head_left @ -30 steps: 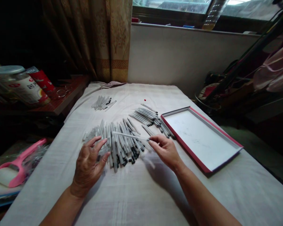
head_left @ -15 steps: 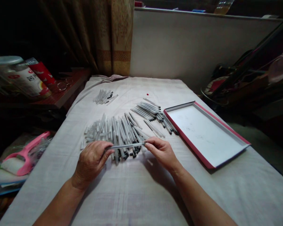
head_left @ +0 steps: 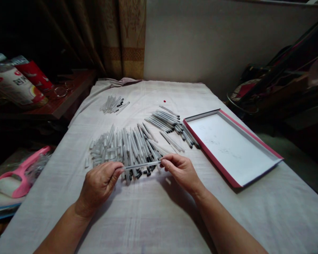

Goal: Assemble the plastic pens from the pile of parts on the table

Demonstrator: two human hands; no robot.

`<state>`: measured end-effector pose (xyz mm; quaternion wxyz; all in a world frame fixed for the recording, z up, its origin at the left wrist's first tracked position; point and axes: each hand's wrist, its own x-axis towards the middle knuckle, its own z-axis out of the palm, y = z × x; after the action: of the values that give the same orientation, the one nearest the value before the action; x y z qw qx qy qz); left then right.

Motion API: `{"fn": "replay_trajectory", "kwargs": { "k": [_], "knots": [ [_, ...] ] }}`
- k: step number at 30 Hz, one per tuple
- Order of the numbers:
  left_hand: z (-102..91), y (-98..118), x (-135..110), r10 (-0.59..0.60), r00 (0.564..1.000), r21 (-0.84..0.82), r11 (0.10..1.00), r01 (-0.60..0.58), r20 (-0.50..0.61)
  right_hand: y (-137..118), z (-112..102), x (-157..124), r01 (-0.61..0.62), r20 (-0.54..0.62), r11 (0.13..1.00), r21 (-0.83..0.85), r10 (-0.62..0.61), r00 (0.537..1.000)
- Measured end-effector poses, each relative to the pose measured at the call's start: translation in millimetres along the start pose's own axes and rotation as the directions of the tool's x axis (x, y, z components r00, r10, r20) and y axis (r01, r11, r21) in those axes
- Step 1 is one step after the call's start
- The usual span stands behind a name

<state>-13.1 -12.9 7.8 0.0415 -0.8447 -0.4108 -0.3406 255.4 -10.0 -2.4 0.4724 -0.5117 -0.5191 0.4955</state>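
Note:
Between my hands, nearly level, a slim translucent pen (head_left: 141, 165) is held by its two ends. My left hand (head_left: 99, 183) is closed on the left end, thumb against the fingers. At the other end my right hand (head_left: 181, 173) pinches the tip between thumb and fingers. Just beyond lies a large loose pile of clear pen parts (head_left: 127, 144), some with black ends. To its right are more pens (head_left: 165, 120) with dark ends, laid roughly side by side. A smaller heap of pen pieces (head_left: 113, 104) sits further back on the left.
A shallow red-edged box lid (head_left: 219, 144), white inside, lies at the right of the cloth-covered table (head_left: 137, 222). A tiny red piece (head_left: 164, 101) is near the back. On the left, a side table holds a jar (head_left: 18, 84); below is a pink-handled object (head_left: 23, 173).
The camera view has tilted down slightly and shifted. Both hands still hold the pen by its ends, with the left hand a little lower and further left in view.

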Motion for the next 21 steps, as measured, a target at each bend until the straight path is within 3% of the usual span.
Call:
{"fn": "replay_trajectory", "kwargs": {
  "k": [21],
  "knots": [
    [1.9,0.3,-0.6,-0.029,1.0,-0.011,1.0,0.029,0.012,3.7,0.0,0.3,-0.031,0.012,0.999,0.038,0.03,0.999]
  ]
}}
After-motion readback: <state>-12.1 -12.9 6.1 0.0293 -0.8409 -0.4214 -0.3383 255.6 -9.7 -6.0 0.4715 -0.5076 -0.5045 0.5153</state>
